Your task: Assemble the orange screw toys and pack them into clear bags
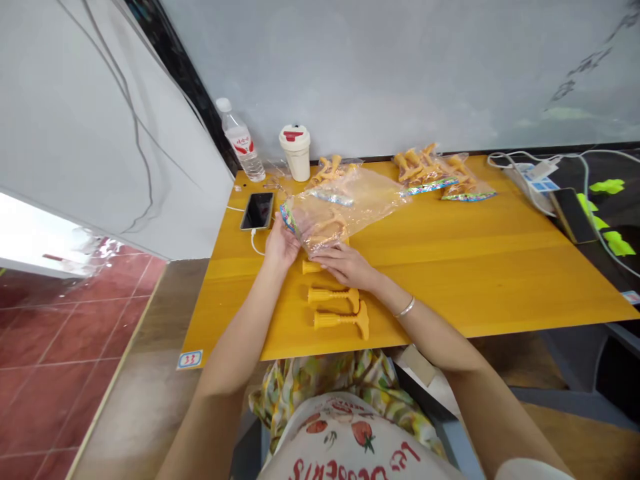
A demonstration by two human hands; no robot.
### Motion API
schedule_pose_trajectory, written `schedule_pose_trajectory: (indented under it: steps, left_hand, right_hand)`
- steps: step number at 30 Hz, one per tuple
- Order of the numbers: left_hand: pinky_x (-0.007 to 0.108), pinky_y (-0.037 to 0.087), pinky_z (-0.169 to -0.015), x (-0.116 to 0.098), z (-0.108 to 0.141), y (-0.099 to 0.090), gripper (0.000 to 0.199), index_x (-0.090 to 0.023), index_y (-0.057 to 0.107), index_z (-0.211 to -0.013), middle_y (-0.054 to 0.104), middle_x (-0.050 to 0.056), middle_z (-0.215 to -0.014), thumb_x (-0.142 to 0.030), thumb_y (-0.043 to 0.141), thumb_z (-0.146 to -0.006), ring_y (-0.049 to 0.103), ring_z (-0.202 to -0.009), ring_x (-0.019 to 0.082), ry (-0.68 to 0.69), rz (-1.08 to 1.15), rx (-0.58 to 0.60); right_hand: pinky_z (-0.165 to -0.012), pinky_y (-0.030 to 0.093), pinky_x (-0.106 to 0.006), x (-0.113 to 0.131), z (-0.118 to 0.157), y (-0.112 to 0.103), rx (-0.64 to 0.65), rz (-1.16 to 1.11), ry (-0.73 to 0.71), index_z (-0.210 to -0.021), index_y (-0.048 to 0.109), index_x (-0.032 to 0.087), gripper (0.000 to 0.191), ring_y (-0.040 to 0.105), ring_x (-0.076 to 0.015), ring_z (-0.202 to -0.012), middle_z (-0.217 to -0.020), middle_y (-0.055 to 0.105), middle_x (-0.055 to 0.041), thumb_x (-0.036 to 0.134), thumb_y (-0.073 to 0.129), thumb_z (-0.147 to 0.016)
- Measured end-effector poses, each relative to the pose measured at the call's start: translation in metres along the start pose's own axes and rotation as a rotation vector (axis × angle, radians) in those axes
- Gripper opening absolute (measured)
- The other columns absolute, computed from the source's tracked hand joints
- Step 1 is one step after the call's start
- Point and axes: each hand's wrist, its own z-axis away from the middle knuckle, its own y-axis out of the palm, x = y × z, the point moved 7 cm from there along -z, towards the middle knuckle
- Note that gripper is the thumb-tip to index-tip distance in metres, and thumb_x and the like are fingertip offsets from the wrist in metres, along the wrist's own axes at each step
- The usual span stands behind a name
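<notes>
Left hand (283, 245) pinching edge of clear plastic bag (347, 210); right hand (346, 265) flat on bag, unclenched; orange plastic claw-shaped toys (340, 319) just below bag.

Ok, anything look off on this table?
Three orange plastic foot-shaped toys lie loose on the yellow table by the right hand, while the bagged ones sit at the back. No visible damage or spill.

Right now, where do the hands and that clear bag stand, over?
Left hand gripping printed edge of clear plastic bag. Right hand flat on the bag. Orange plastic pieces below right hand; smartphone beside left hand.
</notes>
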Motion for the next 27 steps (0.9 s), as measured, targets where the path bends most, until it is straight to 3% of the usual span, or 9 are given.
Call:
schedule_pose_trajectory:
  steps: [7, 14, 18, 22, 25, 27]
  left_hand:
    - [0.031, 0.059, -0.085, -0.009, -0.012, -0.016, 0.042, -0.02, 0.068, -0.105, 0.075, 0.005, -0.099, -0.057, 0.053, -0.094, 0.073, -0.094, 0.019, 0.125, -0.003, -0.066]
    - [0.025, 0.057, -0.071, -0.01, -0.011, -0.021, 0.022, -0.018, 0.07, -0.091, 0.075, 0.001, -0.08, -0.029, 0.081, -0.075, 0.071, -0.073, 0.014, 0.165, -0.055, -0.106]
    - [0.021, 0.054, -0.064, -0.025, -0.005, -0.02, 0.019, -0.018, 0.069, -0.084, 0.072, -0.002, -0.071, -0.021, 0.082, -0.07, 0.067, -0.065, 0.011, 0.214, -0.124, -0.153]
    - [0.016, 0.038, -0.04, -0.059, 0.032, -0.038, 0.015, -0.017, 0.064, -0.075, 0.066, -0.006, -0.062, -0.02, 0.078, -0.074, 0.05, -0.043, 0.004, 0.269, -0.231, -0.202]
    - [0.014, 0.03, -0.032, -0.082, 0.083, -0.078, 0.022, -0.017, 0.061, -0.074, 0.061, -0.008, -0.055, -0.02, 0.082, -0.069, 0.044, -0.037, 0.003, 0.29, -0.348, -0.259]
    - [0.014, 0.033, -0.032, -0.089, 0.117, -0.115, 0.028, -0.018, 0.063, -0.074, 0.064, -0.008, -0.057, -0.021, 0.087, -0.06, 0.049, -0.04, 0.005, 0.236, -0.426, -0.334]
  right_hand:
    - [-0.098, 0.051, -0.045, 0.007, -0.001, 0.005, 0.059, 0.049, -0.054, -0.127, 0.068, 0.026, 0.034, 0.057, -0.0237, -0.115, -0.124, 0.073, -0.0065, 0.021, 0.05, -0.099]
    - [-0.099, 0.051, -0.045, 0.007, 0.001, 0.007, 0.052, 0.083, -0.07, -0.126, 0.069, 0.024, 0.033, 0.059, -0.0233, -0.114, -0.122, 0.073, -0.007, 0.021, 0.049, -0.099]
    - [-0.102, 0.051, -0.043, -0.002, 0.004, 0.002, 0.057, 0.118, 0.001, -0.125, 0.07, 0.024, 0.032, 0.061, -0.0232, -0.119, -0.125, 0.071, -0.0082, 0.027, 0.049, -0.1]
    - [-0.104, 0.05, -0.044, -0.025, 0.01, -0.014, 0.029, 0.12, 0.13, -0.122, 0.071, 0.028, 0.031, 0.062, -0.0242, -0.12, -0.128, 0.069, -0.0081, 0.031, 0.049, -0.101]
    - [-0.102, 0.051, -0.043, -0.041, 0.013, -0.03, -0.032, 0.154, 0.203, -0.121, 0.071, 0.027, 0.032, 0.061, -0.0243, -0.118, -0.127, 0.068, -0.0091, 0.032, 0.047, -0.101]
    - [-0.101, 0.051, -0.042, -0.049, 0.013, -0.039, -0.06, 0.179, 0.255, -0.119, 0.072, 0.026, 0.033, 0.061, -0.0238, -0.116, -0.125, 0.068, -0.0098, 0.032, 0.044, -0.102]
